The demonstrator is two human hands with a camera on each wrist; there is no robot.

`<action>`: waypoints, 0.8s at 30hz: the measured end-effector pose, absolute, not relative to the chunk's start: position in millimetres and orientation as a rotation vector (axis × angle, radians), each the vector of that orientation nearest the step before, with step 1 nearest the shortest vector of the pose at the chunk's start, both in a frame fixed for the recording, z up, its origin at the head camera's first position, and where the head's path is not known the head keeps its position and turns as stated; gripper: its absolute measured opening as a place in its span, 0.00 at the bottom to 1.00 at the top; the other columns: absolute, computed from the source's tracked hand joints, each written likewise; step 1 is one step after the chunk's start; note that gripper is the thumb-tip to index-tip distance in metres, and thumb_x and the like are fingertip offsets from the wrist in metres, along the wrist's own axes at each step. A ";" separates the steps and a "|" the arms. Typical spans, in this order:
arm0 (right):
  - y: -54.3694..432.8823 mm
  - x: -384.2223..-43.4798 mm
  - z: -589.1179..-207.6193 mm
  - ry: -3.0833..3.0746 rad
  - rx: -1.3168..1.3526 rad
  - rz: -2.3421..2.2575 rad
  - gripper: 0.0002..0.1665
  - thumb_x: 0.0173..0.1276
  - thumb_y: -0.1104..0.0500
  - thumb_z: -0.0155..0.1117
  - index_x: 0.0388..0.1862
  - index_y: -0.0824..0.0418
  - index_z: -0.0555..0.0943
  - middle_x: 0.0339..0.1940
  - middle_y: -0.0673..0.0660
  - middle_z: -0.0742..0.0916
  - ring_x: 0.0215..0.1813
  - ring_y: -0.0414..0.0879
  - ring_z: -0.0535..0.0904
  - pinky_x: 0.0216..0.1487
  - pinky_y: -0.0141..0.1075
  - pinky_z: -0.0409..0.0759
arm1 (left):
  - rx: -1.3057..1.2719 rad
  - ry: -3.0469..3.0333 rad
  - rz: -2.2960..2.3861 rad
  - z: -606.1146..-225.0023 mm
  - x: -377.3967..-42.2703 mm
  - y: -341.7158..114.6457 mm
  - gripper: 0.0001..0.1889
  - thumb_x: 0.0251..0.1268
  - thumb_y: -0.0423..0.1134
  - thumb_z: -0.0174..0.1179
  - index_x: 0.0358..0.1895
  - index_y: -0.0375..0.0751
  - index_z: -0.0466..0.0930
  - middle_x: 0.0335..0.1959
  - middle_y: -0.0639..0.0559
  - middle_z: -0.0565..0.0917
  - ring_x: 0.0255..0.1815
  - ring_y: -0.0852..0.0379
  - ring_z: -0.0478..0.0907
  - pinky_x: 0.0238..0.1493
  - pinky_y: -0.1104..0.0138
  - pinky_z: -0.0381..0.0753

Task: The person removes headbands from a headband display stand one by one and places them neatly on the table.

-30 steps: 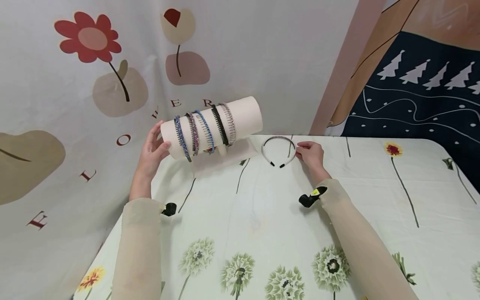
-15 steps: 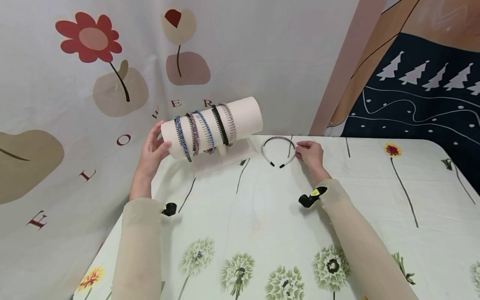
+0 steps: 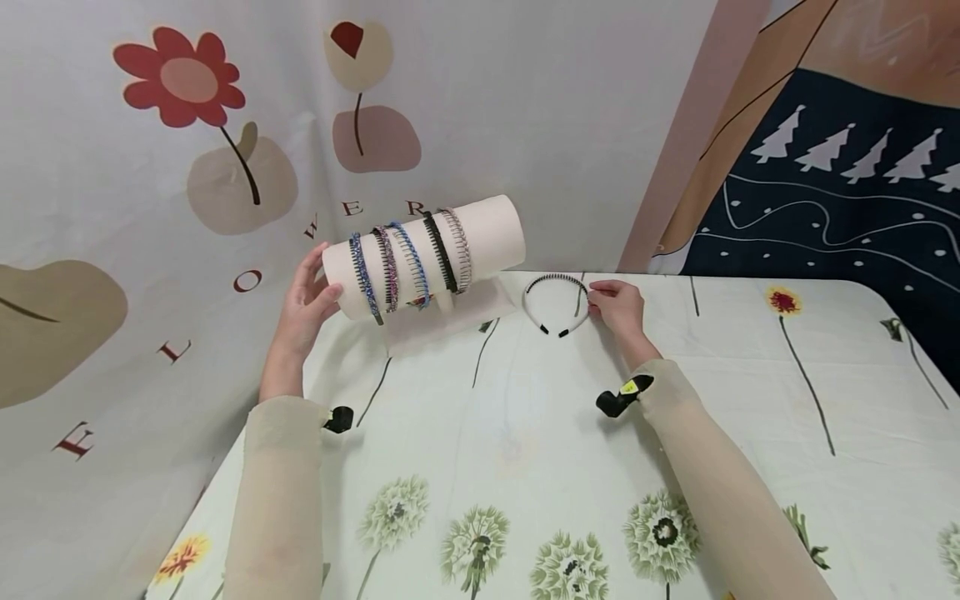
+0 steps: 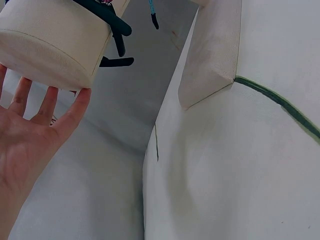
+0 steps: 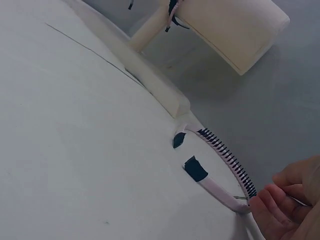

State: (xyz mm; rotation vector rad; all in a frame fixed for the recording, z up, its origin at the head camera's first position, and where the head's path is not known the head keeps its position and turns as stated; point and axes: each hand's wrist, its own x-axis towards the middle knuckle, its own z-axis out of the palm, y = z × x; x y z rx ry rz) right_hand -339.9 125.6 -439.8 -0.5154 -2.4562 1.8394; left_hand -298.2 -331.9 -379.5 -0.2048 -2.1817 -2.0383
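A white headband (image 3: 531, 315) with dark comb teeth and black tips lies on the table, right of the display stand. My right hand (image 3: 618, 308) pinches its right side between thumb and fingers; in the right wrist view the fingertips cover part of the band (image 5: 222, 196). A cream cylinder (image 3: 491, 237) on a flat base (image 3: 480, 312) carries several toothed headbands, among them blue, multicoloured, black and pale ones. My left hand (image 3: 302, 304) rests on the cylinder's left end. In the left wrist view its spread, fairly straight fingers (image 4: 46, 105) touch that end from below.
A floral cloth (image 3: 525, 442) covers the table. Behind the stand hangs a pale curtain (image 3: 570, 125) printed with flowers and letters. Further right is a dark tree-patterned cloth (image 3: 840, 208). Small black wrist cameras (image 3: 618, 398) sit at both cuffs.
My right hand has shifted slightly left, its fingertips now overlapping the white headband's right edge. The left hand and the cylinder stay in place.
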 end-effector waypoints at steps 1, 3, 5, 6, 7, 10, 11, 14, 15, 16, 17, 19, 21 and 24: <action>125.1 -339.6 -439.6 -2.456 -0.512 1.840 0.18 0.74 0.61 0.58 0.59 0.64 0.81 0.50 0.60 0.84 0.44 0.42 0.82 0.50 0.33 0.84 | -0.206 -2.180 -2.039 -379.6 -298.1 -331.9 0.35 0.71 0.37 0.58 0.78 0.60 0.56 0.80 0.54 0.56 0.72 0.53 0.64 0.51 0.78 0.79; 124.3 -338.8 -439.0 -2.457 -0.503 1.844 0.18 0.74 0.61 0.58 0.59 0.64 0.81 0.50 0.60 0.84 0.46 0.45 0.83 0.53 0.35 0.84 | -0.205 -2.177 -2.040 -380.0 -298.0 -332.0 0.35 0.71 0.36 0.58 0.77 0.62 0.57 0.80 0.54 0.56 0.72 0.54 0.65 0.51 0.77 0.79; 123.4 -338.0 -438.4 -2.452 -0.491 1.854 0.18 0.73 0.62 0.58 0.59 0.65 0.81 0.49 0.60 0.84 0.47 0.46 0.83 0.54 0.37 0.84 | -0.202 -2.177 -2.039 -380.3 -298.2 -332.1 0.35 0.71 0.36 0.58 0.77 0.62 0.57 0.80 0.54 0.57 0.72 0.54 0.65 0.51 0.77 0.79; 123.1 -337.4 -437.8 -2.451 -0.484 1.857 0.18 0.73 0.62 0.59 0.59 0.65 0.81 0.49 0.60 0.84 0.46 0.46 0.83 0.53 0.36 0.84 | -0.199 -2.178 -2.037 -380.4 -298.3 -332.2 0.35 0.71 0.36 0.58 0.77 0.62 0.57 0.79 0.54 0.57 0.72 0.54 0.65 0.51 0.77 0.79; 122.8 -337.4 -437.8 -2.453 -0.475 1.857 0.18 0.73 0.62 0.59 0.59 0.65 0.81 0.48 0.60 0.84 0.45 0.45 0.83 0.52 0.36 0.84 | -0.197 -2.178 -2.036 -380.5 -298.4 -332.2 0.35 0.71 0.36 0.58 0.78 0.61 0.56 0.79 0.54 0.57 0.72 0.54 0.65 0.51 0.77 0.79; 122.0 -337.6 -438.4 -2.443 -0.453 1.875 0.18 0.73 0.62 0.60 0.59 0.66 0.81 0.48 0.60 0.84 0.43 0.43 0.83 0.49 0.33 0.85 | -0.188 -2.186 -2.030 -379.9 -298.0 -331.9 0.35 0.71 0.37 0.58 0.77 0.62 0.57 0.79 0.55 0.57 0.72 0.54 0.65 0.51 0.76 0.79; 121.6 -337.8 -438.7 -2.438 -0.446 1.881 0.18 0.72 0.62 0.61 0.58 0.66 0.81 0.47 0.59 0.84 0.43 0.42 0.83 0.48 0.32 0.85 | -0.185 -2.187 -2.029 -379.7 -297.9 -331.8 0.35 0.71 0.37 0.59 0.77 0.63 0.57 0.79 0.55 0.57 0.72 0.54 0.65 0.51 0.76 0.79; 120.6 -338.1 -439.7 -2.424 -0.428 1.898 0.17 0.72 0.63 0.61 0.57 0.66 0.82 0.46 0.58 0.84 0.40 0.41 0.83 0.47 0.32 0.85 | -0.183 -2.189 -2.031 -379.3 -297.6 -331.7 0.35 0.71 0.37 0.59 0.76 0.65 0.58 0.80 0.55 0.57 0.73 0.54 0.64 0.52 0.76 0.79; 120.2 -337.8 -439.7 -2.424 -0.423 1.896 0.16 0.72 0.63 0.61 0.57 0.66 0.82 0.46 0.58 0.84 0.39 0.40 0.83 0.47 0.32 0.85 | -0.183 -2.189 -2.030 -379.3 -297.6 -331.8 0.35 0.71 0.37 0.59 0.76 0.65 0.58 0.80 0.56 0.57 0.73 0.54 0.64 0.52 0.76 0.79; 119.9 -337.5 -439.8 -2.424 -0.419 1.895 0.16 0.72 0.63 0.61 0.56 0.65 0.82 0.46 0.58 0.84 0.39 0.40 0.83 0.47 0.32 0.85 | -0.183 -2.190 -2.030 -379.3 -297.5 -331.7 0.35 0.71 0.37 0.59 0.76 0.65 0.58 0.80 0.56 0.57 0.73 0.54 0.64 0.52 0.76 0.79; 119.4 -337.1 -439.9 -2.430 -0.417 1.892 0.16 0.72 0.62 0.61 0.56 0.65 0.82 0.45 0.57 0.84 0.39 0.40 0.82 0.47 0.32 0.85 | -0.183 -2.191 -2.029 -379.4 -297.3 -331.7 0.35 0.71 0.37 0.59 0.76 0.65 0.58 0.80 0.56 0.57 0.73 0.54 0.64 0.52 0.76 0.79; 118.6 -335.9 -439.9 -2.439 -0.414 1.884 0.16 0.72 0.62 0.61 0.56 0.64 0.82 0.45 0.57 0.84 0.39 0.40 0.81 0.47 0.33 0.85 | -0.186 -2.191 -2.027 -379.5 -297.1 -331.7 0.34 0.71 0.37 0.58 0.76 0.66 0.58 0.79 0.56 0.57 0.72 0.54 0.64 0.53 0.75 0.79; 117.7 -334.5 -439.7 -2.455 -0.410 1.870 0.16 0.73 0.61 0.61 0.57 0.63 0.82 0.47 0.58 0.84 0.40 0.40 0.81 0.48 0.33 0.84 | -0.190 -2.188 -2.027 -379.6 -297.0 -331.5 0.35 0.71 0.37 0.58 0.76 0.66 0.58 0.79 0.55 0.57 0.72 0.55 0.65 0.53 0.75 0.79; 116.5 -332.9 -439.5 -2.465 -0.406 1.872 0.17 0.73 0.60 0.61 0.58 0.63 0.81 0.49 0.59 0.84 0.41 0.42 0.80 0.47 0.32 0.83 | -0.197 -2.177 -2.036 -379.8 -296.9 -331.4 0.34 0.71 0.36 0.58 0.76 0.65 0.58 0.79 0.55 0.57 0.70 0.56 0.66 0.52 0.75 0.79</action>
